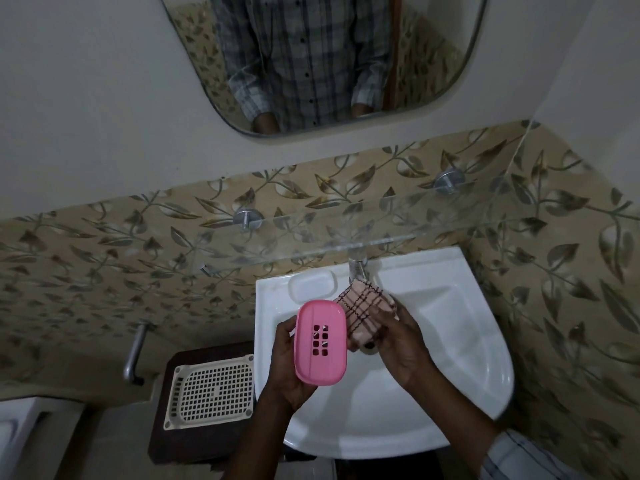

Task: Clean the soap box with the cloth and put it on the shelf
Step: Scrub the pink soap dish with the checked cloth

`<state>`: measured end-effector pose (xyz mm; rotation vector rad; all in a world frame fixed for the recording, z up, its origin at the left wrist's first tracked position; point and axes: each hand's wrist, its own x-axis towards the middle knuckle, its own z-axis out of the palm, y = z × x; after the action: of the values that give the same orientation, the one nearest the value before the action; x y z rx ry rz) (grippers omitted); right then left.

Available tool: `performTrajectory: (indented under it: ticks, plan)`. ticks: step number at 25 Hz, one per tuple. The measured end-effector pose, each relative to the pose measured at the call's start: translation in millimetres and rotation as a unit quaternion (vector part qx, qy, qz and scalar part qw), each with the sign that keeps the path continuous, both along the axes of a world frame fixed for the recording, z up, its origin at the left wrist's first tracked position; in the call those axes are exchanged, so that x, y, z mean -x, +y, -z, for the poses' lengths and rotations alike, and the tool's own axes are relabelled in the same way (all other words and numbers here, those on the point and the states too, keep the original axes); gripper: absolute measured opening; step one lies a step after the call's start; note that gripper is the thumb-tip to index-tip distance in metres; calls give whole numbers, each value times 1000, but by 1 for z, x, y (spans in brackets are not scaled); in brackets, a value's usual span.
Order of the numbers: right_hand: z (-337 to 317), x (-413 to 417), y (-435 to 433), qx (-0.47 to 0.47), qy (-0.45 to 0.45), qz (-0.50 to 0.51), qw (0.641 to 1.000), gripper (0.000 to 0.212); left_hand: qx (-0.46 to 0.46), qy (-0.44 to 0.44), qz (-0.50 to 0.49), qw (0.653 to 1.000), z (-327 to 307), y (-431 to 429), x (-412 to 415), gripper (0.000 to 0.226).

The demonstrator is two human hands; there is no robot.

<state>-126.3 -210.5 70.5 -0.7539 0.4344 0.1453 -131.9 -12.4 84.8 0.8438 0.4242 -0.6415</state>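
Observation:
A pink plastic soap box [320,342] with a block of small drain holes is gripped by my left hand [289,368] over the white sink [450,341]. Its holed face is turned toward me. My right hand [398,344] holds a folded pink checked cloth [363,311] just right of the box, touching its right edge. A clear glass shelf [311,233] on two metal wall mounts runs above the sink, with nothing on it.
A metal tap [356,268] stands at the sink's back, behind the cloth. A moulded soap recess [311,285] lies left of the tap. A cream perforated tray [211,391] rests on a dark stand left of the sink. A mirror [311,64] hangs above.

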Motion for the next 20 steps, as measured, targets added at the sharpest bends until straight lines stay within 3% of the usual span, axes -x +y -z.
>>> performTrajectory:
  ticks: [7, 10, 12, 16, 20]
  plan:
    - [-19, -18, -31, 34, 3, -252, 967, 47, -70, -81, 144, 984, -24, 24, -16, 72]
    - [-19, -15, -21, 4, 28, -281, 959, 44, -64, -76, 146, 984, -23, 25, -13, 75]
    - [-17, -11, -16, -30, 20, -259, 965, 43, -43, -45, 109, 992, -19, 24, -10, 78]
    - [-14, 2, 2, -96, -20, -80, 992, 44, -3, 2, 7, 1000, -10, 17, -6, 65]
    - [-13, 20, 30, -223, 17, 60, 973, 52, -11, 17, -17, 1000, -1, 5, -5, 63]
